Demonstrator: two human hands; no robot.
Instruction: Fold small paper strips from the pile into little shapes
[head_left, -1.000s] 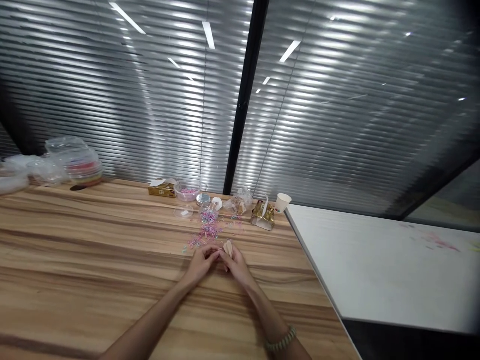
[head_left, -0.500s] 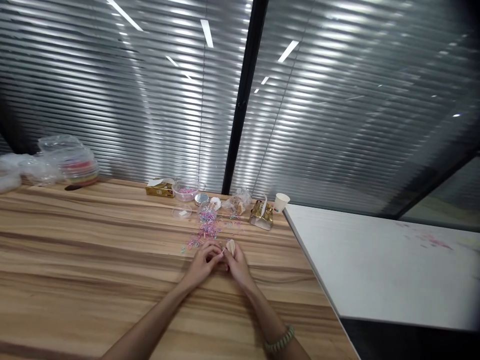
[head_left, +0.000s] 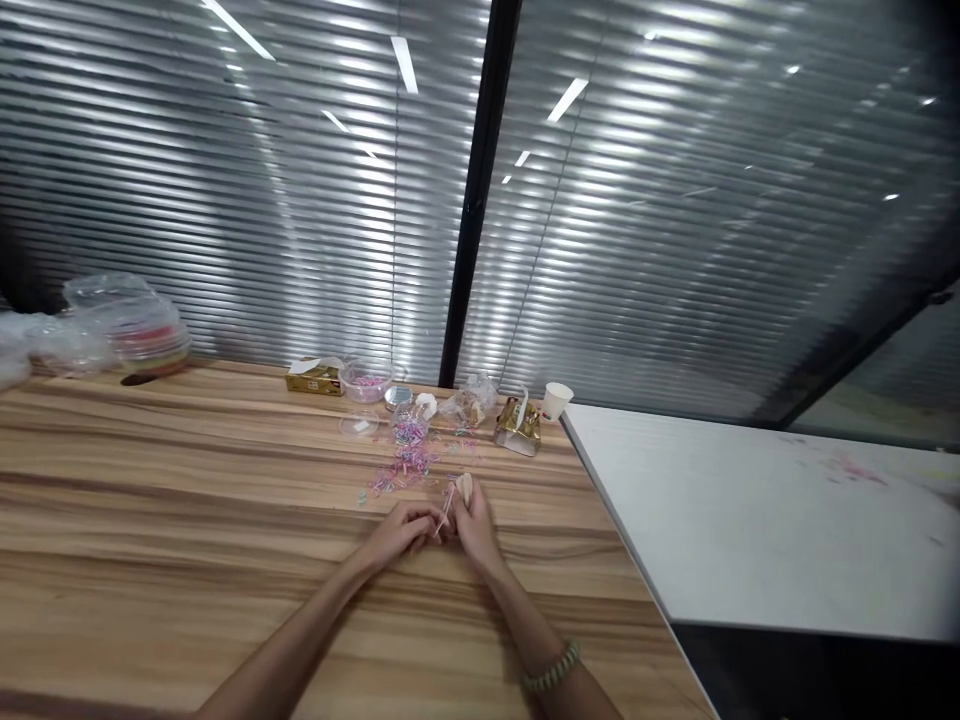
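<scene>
Across the whole background runs a glass wall with closed horizontal blinds (head_left: 675, 220), split by a dark vertical frame post (head_left: 472, 200) and reflecting ceiling strip lights. Below it, a wide wooden table (head_left: 150, 520) fills the left and middle of the view, and a white table (head_left: 750, 520) butts against its right edge. At the wooden table's far left sits a heap of clear plastic bags (head_left: 112, 325) with coloured contents. Along the far edge, near the post, stand a gold box (head_left: 313, 376), a clear tub (head_left: 365, 381) with pink pieces inside, a crinkled clear bag (head_left: 469, 402), a shiny gold packet (head_left: 516, 428) and a small white paper cup (head_left: 556, 400). In front of these lies a loose scatter of tiny pink and pastel beads (head_left: 405, 465) on the wood. Just nearer than the beads, both forearms reach forward and the hands meet. The right hand (head_left: 474, 525), with a beaded bracelet (head_left: 551, 668) on its wrist, is curled around a small pale tan object (head_left: 465, 487) that pokes above the fingers. The left hand (head_left: 397, 530) is pinched narrowly on the lower end of a thin pale stick or cord (head_left: 445, 510) that slants up to the tan object. Both hands rest low over the tabletop.
</scene>
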